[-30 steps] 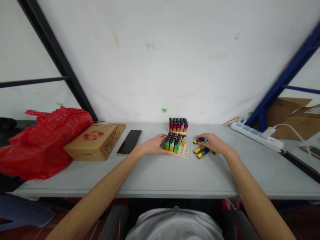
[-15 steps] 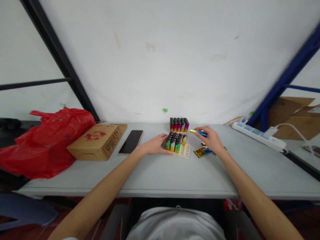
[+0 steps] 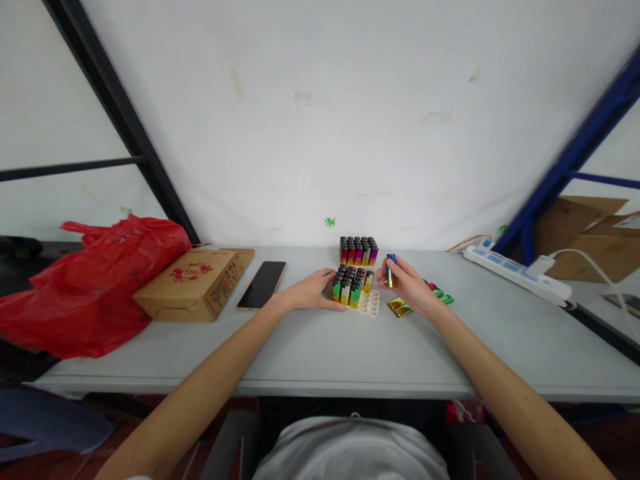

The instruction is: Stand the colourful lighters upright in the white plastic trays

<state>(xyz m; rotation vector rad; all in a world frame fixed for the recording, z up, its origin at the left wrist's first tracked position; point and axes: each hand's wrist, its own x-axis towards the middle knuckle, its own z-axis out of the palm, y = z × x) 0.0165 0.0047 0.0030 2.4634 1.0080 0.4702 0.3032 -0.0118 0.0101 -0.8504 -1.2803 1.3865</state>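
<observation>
In the head view, a cream tray (image 3: 371, 304) with round slots holds several upright lighters (image 3: 346, 292) with green-yellow bodies and black tops. My left hand (image 3: 317, 291) steadies its left side, thumb at the front corner and fingers towards the back. To the right of the tray, my right hand (image 3: 407, 281) pinches a blue and gold lighter (image 3: 391, 271), held roughly upright above the table. Beneath and beside that hand lie loose gold lighters (image 3: 399, 307) and green lighters (image 3: 443, 297), partly hidden by it.
Behind the tray stands a block of purple-red lighters (image 3: 359, 252). A phone (image 3: 263, 285), a cardboard box (image 3: 193, 283) and a red plastic bag (image 3: 95, 287) lie to the left. A white power strip (image 3: 517, 272) with a plugged-in cable sits at the right.
My right hand has moved slightly left and down towards the tray, and its lighter has turned from nearly level to upright. My left hand has stayed put.
</observation>
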